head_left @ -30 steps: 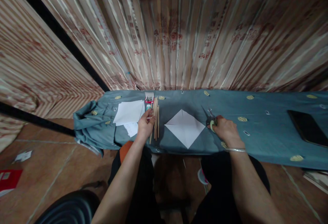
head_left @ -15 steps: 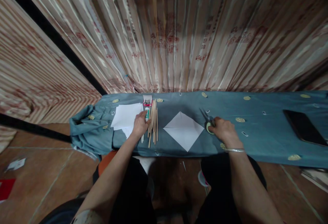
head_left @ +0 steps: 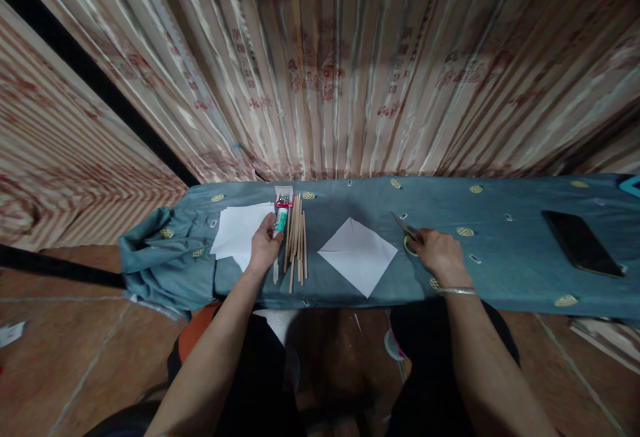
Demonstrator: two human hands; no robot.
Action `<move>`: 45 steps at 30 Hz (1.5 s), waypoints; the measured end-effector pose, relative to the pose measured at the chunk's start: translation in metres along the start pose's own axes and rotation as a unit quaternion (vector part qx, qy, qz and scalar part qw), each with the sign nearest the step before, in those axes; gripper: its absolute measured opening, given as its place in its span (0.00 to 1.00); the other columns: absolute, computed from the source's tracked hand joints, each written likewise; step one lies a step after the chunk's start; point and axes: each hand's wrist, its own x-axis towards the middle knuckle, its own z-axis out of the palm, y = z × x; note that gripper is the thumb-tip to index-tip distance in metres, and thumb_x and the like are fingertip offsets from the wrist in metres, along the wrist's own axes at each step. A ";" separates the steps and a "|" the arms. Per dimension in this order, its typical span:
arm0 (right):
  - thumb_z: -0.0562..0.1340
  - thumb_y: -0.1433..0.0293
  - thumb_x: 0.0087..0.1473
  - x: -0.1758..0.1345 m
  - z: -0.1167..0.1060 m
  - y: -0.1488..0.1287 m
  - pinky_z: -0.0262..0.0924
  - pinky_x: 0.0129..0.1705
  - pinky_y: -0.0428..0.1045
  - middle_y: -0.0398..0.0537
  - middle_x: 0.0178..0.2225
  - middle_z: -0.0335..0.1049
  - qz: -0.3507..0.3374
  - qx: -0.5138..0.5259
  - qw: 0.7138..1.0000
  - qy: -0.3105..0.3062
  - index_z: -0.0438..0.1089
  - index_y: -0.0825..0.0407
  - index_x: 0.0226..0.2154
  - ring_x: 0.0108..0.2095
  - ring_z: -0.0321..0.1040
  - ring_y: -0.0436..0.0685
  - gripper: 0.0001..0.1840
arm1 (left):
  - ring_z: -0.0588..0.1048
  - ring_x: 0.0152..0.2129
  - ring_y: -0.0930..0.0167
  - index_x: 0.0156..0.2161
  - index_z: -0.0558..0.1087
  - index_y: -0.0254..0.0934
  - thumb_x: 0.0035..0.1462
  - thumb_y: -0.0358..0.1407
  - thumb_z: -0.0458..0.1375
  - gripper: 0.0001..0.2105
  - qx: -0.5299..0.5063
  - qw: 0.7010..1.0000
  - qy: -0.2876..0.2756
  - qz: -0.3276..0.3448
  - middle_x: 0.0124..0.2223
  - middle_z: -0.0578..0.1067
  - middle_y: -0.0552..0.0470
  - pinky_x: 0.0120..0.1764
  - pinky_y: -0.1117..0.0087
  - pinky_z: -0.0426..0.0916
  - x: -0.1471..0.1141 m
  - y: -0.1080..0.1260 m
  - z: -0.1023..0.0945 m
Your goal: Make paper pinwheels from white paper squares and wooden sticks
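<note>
My left hand is closed round a glue stick with a white cap and a green label, beside the wooden sticks. Fingers of my right hand grip a pair of scissors, whose blades point away to the upper left. Right by those fingers is a pale green ring, perhaps a tape roll; the hand partly hides it. Between my hands lies a square sheet of white paper, turned like a diamond, with crease lines showing.
White paper sheets are stacked on the left. Behind the sticks stands a small red box of metal bits. A black phone lies far right on the teal cloth. A striped curtain hangs behind.
My left hand has shifted the glue stick slightly left and tilted it. The scissors in my right hand have turned a little, and more of the blades' side shows.
</note>
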 end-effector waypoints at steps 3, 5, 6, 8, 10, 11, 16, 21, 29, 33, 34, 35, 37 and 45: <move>0.59 0.63 0.56 -0.002 -0.001 0.000 0.62 0.37 0.57 0.67 0.34 0.76 0.013 0.013 1.000 0.015 0.76 0.57 0.40 0.37 0.74 0.70 0.16 | 0.76 0.47 0.65 0.53 0.69 0.33 0.41 0.24 0.62 0.29 -0.115 0.991 0.037 -0.064 0.48 0.78 0.44 0.55 0.63 0.65 -0.003 0.013 -0.002; 0.58 0.64 0.58 -0.004 0.000 -0.003 0.62 0.39 0.58 0.68 0.37 0.76 0.003 0.043 0.997 0.067 0.75 0.58 0.43 0.38 0.74 0.70 0.18 | 0.76 0.45 0.66 0.50 0.71 0.32 0.38 0.24 0.63 0.28 -0.191 0.977 0.046 -0.087 0.45 0.80 0.45 0.53 0.64 0.66 -0.008 0.024 -0.005; 0.56 0.64 0.58 -0.004 0.000 -0.006 0.62 0.40 0.58 0.68 0.39 0.76 -0.010 0.072 0.992 0.099 0.75 0.58 0.44 0.39 0.74 0.70 0.19 | 0.77 0.44 0.66 0.48 0.72 0.33 0.38 0.25 0.64 0.26 -0.226 0.968 0.041 -0.097 0.43 0.80 0.46 0.52 0.65 0.66 -0.012 0.030 -0.006; 0.55 0.63 0.58 -0.007 0.003 -0.017 0.62 0.44 0.58 0.65 0.44 0.76 -0.049 0.171 0.974 0.142 0.75 0.57 0.44 0.42 0.73 0.68 0.19 | 0.77 0.43 0.67 0.45 0.75 0.33 0.37 0.27 0.66 0.23 -0.291 0.949 -0.004 -0.120 0.43 0.80 0.47 0.48 0.68 0.68 -0.022 0.041 -0.006; 0.57 0.59 0.57 -0.012 0.007 -0.033 0.62 0.46 0.57 0.60 0.44 0.76 -0.083 0.315 0.936 0.130 0.76 0.54 0.42 0.42 0.73 0.66 0.20 | 0.78 0.40 0.66 0.42 0.77 0.33 0.37 0.29 0.67 0.21 -0.339 0.925 -0.076 -0.156 0.43 0.80 0.46 0.43 0.69 0.69 -0.035 0.053 -0.001; 0.58 0.56 0.55 -0.016 0.009 -0.043 0.62 0.45 0.57 0.58 0.42 0.78 -0.092 0.395 0.909 0.098 0.76 0.53 0.41 0.41 0.73 0.65 0.21 | 0.78 0.39 0.66 0.42 0.77 0.33 0.38 0.29 0.67 0.20 -0.355 0.912 -0.108 -0.174 0.42 0.81 0.46 0.42 0.69 0.70 -0.042 0.058 0.003; 0.67 0.50 0.45 -0.037 0.015 -0.086 0.63 0.45 0.53 0.52 0.46 0.77 -0.095 0.702 0.680 -0.187 0.76 0.49 0.43 0.46 0.71 0.60 0.27 | 0.78 0.32 0.70 0.42 0.79 0.31 0.42 0.29 0.67 0.18 -0.394 0.837 -0.267 -0.269 0.38 0.81 0.45 0.37 0.72 0.70 -0.074 0.073 0.032; 0.74 0.59 0.39 -0.045 0.016 -0.100 0.64 0.46 0.48 0.44 0.36 0.79 -0.079 0.802 0.518 -0.287 0.78 0.48 0.36 0.37 0.72 0.52 0.19 | 0.78 0.34 0.70 0.44 0.78 0.30 0.46 0.30 0.66 0.17 -0.404 0.808 -0.326 -0.277 0.39 0.81 0.45 0.43 0.72 0.69 -0.084 0.072 0.051; 0.74 0.64 0.39 -0.035 0.024 -0.099 0.66 0.38 0.44 0.42 0.32 0.78 -0.014 0.847 0.478 -0.233 0.78 0.51 0.30 0.32 0.72 0.49 0.13 | 0.79 0.41 0.67 0.43 0.78 0.30 0.50 0.35 0.66 0.15 -0.382 0.810 -0.324 -0.305 0.41 0.81 0.44 0.48 0.69 0.71 -0.090 0.080 0.057; 0.74 0.65 0.40 -0.032 0.027 -0.096 0.64 0.33 0.43 0.42 0.32 0.78 0.011 0.849 0.487 -0.205 0.77 0.51 0.30 0.30 0.71 0.48 0.12 | 0.80 0.34 0.68 0.40 0.78 0.30 0.47 0.34 0.69 0.14 -0.351 0.823 -0.312 -0.320 0.37 0.81 0.45 0.39 0.71 0.75 -0.093 0.082 0.061; 0.74 0.66 0.40 -0.030 0.027 -0.095 0.63 0.31 0.42 0.42 0.31 0.78 0.014 0.848 0.490 -0.199 0.76 0.51 0.30 0.30 0.71 0.48 0.12 | 0.80 0.33 0.69 0.39 0.78 0.30 0.46 0.34 0.70 0.13 -0.343 0.828 -0.307 -0.322 0.36 0.81 0.45 0.37 0.72 0.75 -0.093 0.081 0.062; 0.74 0.66 0.40 -0.028 0.026 -0.093 0.62 0.29 0.42 0.42 0.30 0.78 0.018 0.849 0.492 -0.193 0.76 0.52 0.29 0.29 0.70 0.47 0.12 | 0.80 0.32 0.69 0.38 0.78 0.30 0.45 0.34 0.70 0.14 -0.334 0.831 -0.305 -0.322 0.35 0.81 0.45 0.36 0.73 0.75 -0.093 0.081 0.063; 0.75 0.66 0.39 -0.023 0.024 -0.086 0.60 0.26 0.41 0.40 0.28 0.76 0.027 0.856 0.486 -0.174 0.75 0.51 0.28 0.26 0.68 0.46 0.12 | 0.80 0.31 0.68 0.37 0.78 0.29 0.43 0.36 0.71 0.15 -0.317 0.840 -0.309 -0.316 0.34 0.81 0.45 0.35 0.72 0.75 -0.091 0.078 0.064; 0.69 0.59 0.46 -0.005 0.014 -0.053 0.57 0.20 0.43 0.39 0.27 0.75 0.032 0.854 0.498 -0.143 0.70 0.49 0.28 0.21 0.64 0.46 0.13 | 0.77 0.32 0.67 0.44 0.79 0.38 0.50 0.35 0.64 0.14 0.013 0.977 -0.213 0.007 0.38 0.80 0.49 0.41 0.64 0.73 -0.048 0.056 0.054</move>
